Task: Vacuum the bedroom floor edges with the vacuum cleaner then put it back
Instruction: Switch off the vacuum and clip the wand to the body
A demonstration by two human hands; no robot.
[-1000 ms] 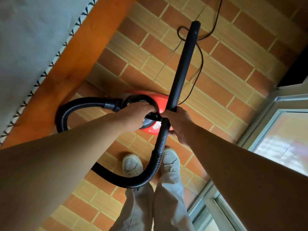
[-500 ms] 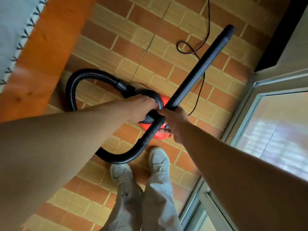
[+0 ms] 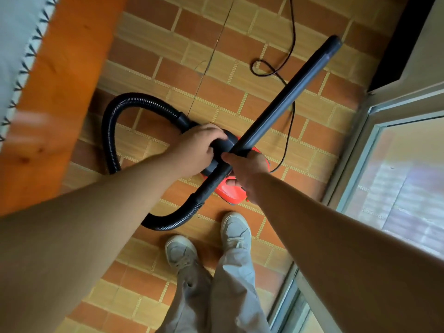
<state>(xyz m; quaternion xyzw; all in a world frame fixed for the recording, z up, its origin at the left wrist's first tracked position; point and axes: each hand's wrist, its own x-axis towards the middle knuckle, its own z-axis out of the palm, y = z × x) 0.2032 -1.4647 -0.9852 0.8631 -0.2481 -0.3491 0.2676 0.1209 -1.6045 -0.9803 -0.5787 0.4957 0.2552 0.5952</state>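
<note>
Just ahead of the two pale grey lace-up shoes (image 3: 235, 228), the near loop of the ribbed black flexible hose (image 3: 168, 224) lies low over the brick-patterned tile floor (image 3: 211, 92). A step forward could catch it, tripping the person or jerking the machine.

Above that loop the left hand (image 3: 197, 150) has its fingers curled round the black carry handle of the small red plastic vacuum cleaner (image 3: 231, 192). The cleaner sits between the bed and the glazed door; whether it is resting on the floor or lifted off it I cannot tell.

The right hand (image 3: 247, 169) grips the lower end of the long dark rigid wand tube (image 3: 288, 97), which crosses over the cleaner and points away to the right. Its free tip could swing into the pale-framed glass door (image 3: 360, 145) or the dark furniture (image 3: 406, 39) beyond.

Under the wand a thin black power cord (image 3: 294, 30) lies in a slack loop. Carrying the cleaner off could snag or tighten it.

On the far left, the orange wooden bed frame (image 3: 67, 80) narrows the passage.
</note>
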